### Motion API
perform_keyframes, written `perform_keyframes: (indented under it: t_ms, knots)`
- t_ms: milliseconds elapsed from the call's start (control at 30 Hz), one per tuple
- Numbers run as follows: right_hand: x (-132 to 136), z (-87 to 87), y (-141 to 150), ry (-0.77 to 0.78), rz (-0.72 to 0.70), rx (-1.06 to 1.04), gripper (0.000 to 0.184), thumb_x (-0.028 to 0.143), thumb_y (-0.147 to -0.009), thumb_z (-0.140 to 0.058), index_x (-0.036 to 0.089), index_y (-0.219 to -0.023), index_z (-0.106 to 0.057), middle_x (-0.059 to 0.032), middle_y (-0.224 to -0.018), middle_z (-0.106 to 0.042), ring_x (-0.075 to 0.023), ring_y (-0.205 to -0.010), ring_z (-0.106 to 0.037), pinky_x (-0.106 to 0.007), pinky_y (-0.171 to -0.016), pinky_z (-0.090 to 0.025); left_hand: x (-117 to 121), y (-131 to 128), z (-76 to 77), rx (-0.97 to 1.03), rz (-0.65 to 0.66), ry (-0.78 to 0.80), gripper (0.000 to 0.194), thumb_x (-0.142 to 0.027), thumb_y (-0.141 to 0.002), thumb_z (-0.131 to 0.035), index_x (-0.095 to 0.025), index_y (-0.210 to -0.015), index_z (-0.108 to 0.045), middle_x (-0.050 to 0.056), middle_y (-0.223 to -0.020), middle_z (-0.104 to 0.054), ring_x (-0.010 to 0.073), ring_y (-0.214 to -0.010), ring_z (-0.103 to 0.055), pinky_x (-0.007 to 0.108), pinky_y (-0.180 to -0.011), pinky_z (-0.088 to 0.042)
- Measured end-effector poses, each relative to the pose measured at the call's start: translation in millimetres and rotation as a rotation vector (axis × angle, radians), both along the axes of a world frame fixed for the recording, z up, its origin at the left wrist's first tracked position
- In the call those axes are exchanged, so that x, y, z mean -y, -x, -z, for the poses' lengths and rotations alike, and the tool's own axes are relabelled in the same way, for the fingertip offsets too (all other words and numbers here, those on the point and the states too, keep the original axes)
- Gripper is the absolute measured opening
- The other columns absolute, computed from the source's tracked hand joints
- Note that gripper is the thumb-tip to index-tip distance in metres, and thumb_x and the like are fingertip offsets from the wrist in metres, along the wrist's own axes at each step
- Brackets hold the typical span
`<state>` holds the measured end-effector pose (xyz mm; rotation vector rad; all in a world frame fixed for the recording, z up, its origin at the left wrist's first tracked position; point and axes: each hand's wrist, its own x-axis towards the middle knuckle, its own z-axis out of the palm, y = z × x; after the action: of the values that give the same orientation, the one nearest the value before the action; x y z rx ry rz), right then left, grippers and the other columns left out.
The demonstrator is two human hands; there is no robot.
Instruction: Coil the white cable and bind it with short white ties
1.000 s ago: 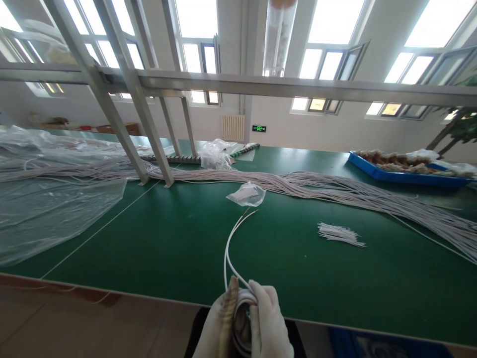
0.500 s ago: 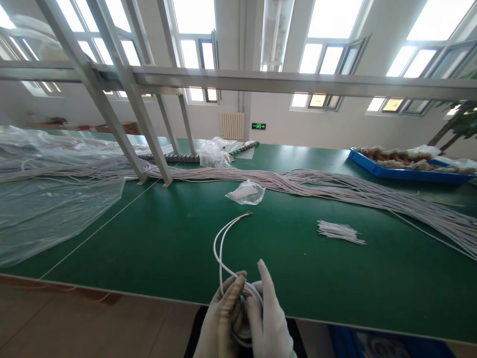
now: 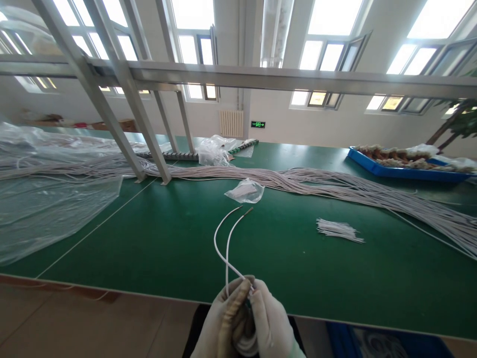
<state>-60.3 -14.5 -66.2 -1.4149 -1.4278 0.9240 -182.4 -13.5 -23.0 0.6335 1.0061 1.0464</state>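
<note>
At the table's near edge, my gloved left hand [image 3: 225,320] is closed on a coiled white cable [image 3: 246,344]. My right hand [image 3: 273,318], also gloved, grips the same coil from the other side, its thumb and fingers pinched close to the left fingertips. Two white cable ends [image 3: 228,248] rise out of the grip and curve over the green tabletop, their tips dark and apart. The lower coil shows between the palms, while the fingers hide most of it.
A long bundle of pale cables [image 3: 268,178] crosses the green table [image 3: 179,238]. Short white strips [image 3: 339,229] lie to the right, beyond them a blue tray [image 3: 406,171]. A small plastic bag [image 3: 245,191] lies ahead. Metal posts [image 3: 145,119] stand left, near plastic sheeting [image 3: 55,214].
My right hand's raised index finger has folded down, and its fingers now pinch the cable beside my left hand. The two cable ends have spread apart.
</note>
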Motion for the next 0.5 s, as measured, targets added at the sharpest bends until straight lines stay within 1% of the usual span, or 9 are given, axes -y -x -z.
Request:
perform_keyframes:
  t_ms: [33,100,200,267,300,333,400,433,500]
  knots:
    - [-2,-1.4,-2,0.021,-0.044,-0.001,0.051,0.056,-0.108,-0.028,0.024,-0.104,-0.068,-0.0041,-0.081,-0.075,-0.0214,-0.077,-0.075,-0.029,-0.077,-0.058,-2,0,-1.2,0.03,0.006,0.048,0.044,-0.05,-0.078,-0.082,-0.022,-0.112,-0.077,0.012,-0.112,-0.079,0.036,-0.12,-0.068,0.043,-0.103,-0.057]
    - [-5,-1.6,-3,0.034,-0.084,0.002,0.052,0.056,-0.109,-0.026,0.024,-0.101,-0.066,-0.0033,-0.078,-0.073,-0.0209,-0.073,-0.073,-0.029,-0.073,-0.055,-4,4,-0.7,0.029,0.013,0.088,0.035,-0.049,-0.08,-0.079,-0.024,-0.105,-0.078,0.011,-0.111,-0.078,0.0361,-0.12,-0.067,0.043,-0.103,-0.057]
    - [-2,2.7,1,0.004,-0.028,0.052,0.048,0.059,-0.107,-0.031,0.025,-0.112,-0.064,-0.0043,-0.087,-0.075,-0.0217,-0.079,-0.072,-0.029,-0.071,-0.052,-5,10,2.0,-0.074,-0.051,-0.012,0.023,-0.038,-0.079,-0.08,-0.027,-0.1,-0.079,0.011,-0.121,-0.075,0.037,-0.127,-0.062,0.042,-0.104,-0.056]
    - [3,7.0,5,-0.004,0.03,0.132,0.046,0.061,-0.106,-0.035,0.026,-0.108,-0.064,-0.004,-0.085,-0.073,-0.0224,-0.077,-0.07,-0.03,-0.07,-0.05,-4,11,1.2,-0.115,-0.114,-0.077,0.026,-0.03,-0.075,-0.083,-0.028,-0.101,-0.079,0.011,-0.123,-0.074,0.0367,-0.13,-0.06,0.039,-0.104,-0.055]
    - [5,9.1,6,-0.004,0.052,0.175,0.046,0.061,-0.106,-0.034,0.026,-0.102,-0.063,-0.0035,-0.082,-0.071,-0.0225,-0.074,-0.069,-0.031,-0.069,-0.049,-3,10,-0.2,-0.107,-0.131,-0.072,0.027,-0.028,-0.075,-0.083,-0.027,-0.102,-0.078,0.01,-0.119,-0.074,0.0355,-0.126,-0.062,0.037,-0.101,-0.056]
    - [8,10.8,7,-0.007,0.069,0.215,0.048,0.061,-0.107,-0.031,0.026,-0.095,-0.062,-0.0029,-0.078,-0.068,-0.0224,-0.07,-0.067,-0.031,-0.067,-0.047,-4,8,-1.9,-0.083,-0.135,-0.035,0.027,-0.029,-0.077,-0.082,-0.026,-0.104,-0.078,0.01,-0.112,-0.076,0.0331,-0.118,-0.067,0.035,-0.095,-0.058]
    - [10,13.2,8,-0.028,0.094,0.291,0.051,0.058,-0.108,-0.024,0.026,-0.086,-0.057,-0.002,-0.071,-0.063,-0.0222,-0.065,-0.064,-0.031,-0.063,-0.044,-6,1,-5.0,-0.007,-0.131,0.095,0.027,-0.035,-0.082,-0.079,-0.024,-0.107,-0.077,0.006,-0.093,-0.075,0.0252,-0.094,-0.072,0.028,-0.08,-0.059]
    - [11,13.7,8,-0.05,0.101,0.331,0.051,0.056,-0.109,-0.022,0.026,-0.084,-0.055,-0.002,-0.07,-0.062,-0.0223,-0.064,-0.063,-0.032,-0.063,-0.043,-8,-2,-5.4,0.03,-0.132,0.152,0.028,-0.037,-0.084,-0.078,-0.022,-0.107,-0.077,0.004,-0.086,-0.073,0.0212,-0.085,-0.071,0.025,-0.074,-0.058]
    - [9,14.1,6,-0.096,0.103,0.411,0.05,0.054,-0.11,-0.02,0.026,-0.082,-0.052,-0.0023,-0.069,-0.06,-0.0225,-0.063,-0.062,-0.032,-0.062,-0.041,-12,-7,-2.9,0.085,-0.13,0.211,0.033,-0.041,-0.083,-0.08,-0.019,-0.107,-0.076,0.001,-0.076,-0.069,0.015,-0.071,-0.066,0.021,-0.069,-0.054]
